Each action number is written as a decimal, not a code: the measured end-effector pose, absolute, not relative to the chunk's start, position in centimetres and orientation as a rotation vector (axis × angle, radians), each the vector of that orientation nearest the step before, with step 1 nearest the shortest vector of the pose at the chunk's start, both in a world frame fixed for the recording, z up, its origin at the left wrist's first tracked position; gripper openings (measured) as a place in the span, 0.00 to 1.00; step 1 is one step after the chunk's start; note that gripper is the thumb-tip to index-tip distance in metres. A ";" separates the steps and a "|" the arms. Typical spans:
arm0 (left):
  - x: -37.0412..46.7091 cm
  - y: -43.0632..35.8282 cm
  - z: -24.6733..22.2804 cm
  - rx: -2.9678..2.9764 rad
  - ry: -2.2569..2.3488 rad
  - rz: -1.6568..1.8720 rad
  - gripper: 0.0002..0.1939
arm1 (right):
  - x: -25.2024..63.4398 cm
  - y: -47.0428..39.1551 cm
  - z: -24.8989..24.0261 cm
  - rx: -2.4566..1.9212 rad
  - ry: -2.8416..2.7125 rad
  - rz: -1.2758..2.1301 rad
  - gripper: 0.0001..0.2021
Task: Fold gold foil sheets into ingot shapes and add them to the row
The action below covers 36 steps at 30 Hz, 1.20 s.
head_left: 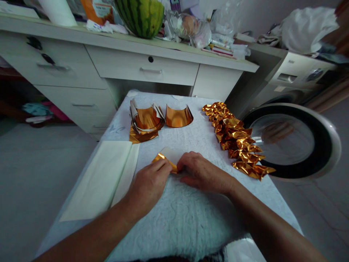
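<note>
Between my two hands is a small piece of gold foil paper (160, 157), partly folded, with a pale sheet behind it. My left hand (152, 180) pinches its near edge with fingers closed. At the foil's right end, the curled fingers of my right hand (200, 171) grip it; the fingertips are partly hidden. Beyond my left hand stands a stack of curved gold foil sheets (147, 118), with a single curved foil sheet (178, 117) beside it. A row of folded gold foil pieces (234, 136) runs down the right side of the table.
Pale paper sheets (95, 178) lie at the left of the cloth-covered table (196, 222). A washing machine's open round door (291, 142) juts out at the right. Behind, a white drawer desk (169, 67) carries a cut watermelon (140, 16), plastic bags and papers.
</note>
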State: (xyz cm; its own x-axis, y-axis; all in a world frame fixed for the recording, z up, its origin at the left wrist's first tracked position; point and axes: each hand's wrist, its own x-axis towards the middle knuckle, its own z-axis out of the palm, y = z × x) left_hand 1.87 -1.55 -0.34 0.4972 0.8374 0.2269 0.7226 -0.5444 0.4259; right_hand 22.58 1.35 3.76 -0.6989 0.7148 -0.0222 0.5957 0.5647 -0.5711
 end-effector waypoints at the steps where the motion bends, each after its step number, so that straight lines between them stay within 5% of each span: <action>1: 1.9 -1.6 -0.4 2.461 1.309 0.616 0.10 | 22.5 1.4 3.8 -1.119 -2.566 0.819 0.09; 36: 2.5 -1.2 -0.8 2.233 1.385 0.733 0.06 | 21.8 0.5 0.7 -1.322 -2.364 0.676 0.02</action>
State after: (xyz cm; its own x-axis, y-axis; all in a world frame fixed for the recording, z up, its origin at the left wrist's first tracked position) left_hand 2.47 -1.25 -0.75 0.3680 0.9041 0.2171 0.6883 -0.4219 0.5901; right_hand 21.76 0.49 0.68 -0.5045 0.8607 0.0682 0.6945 0.4515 -0.5602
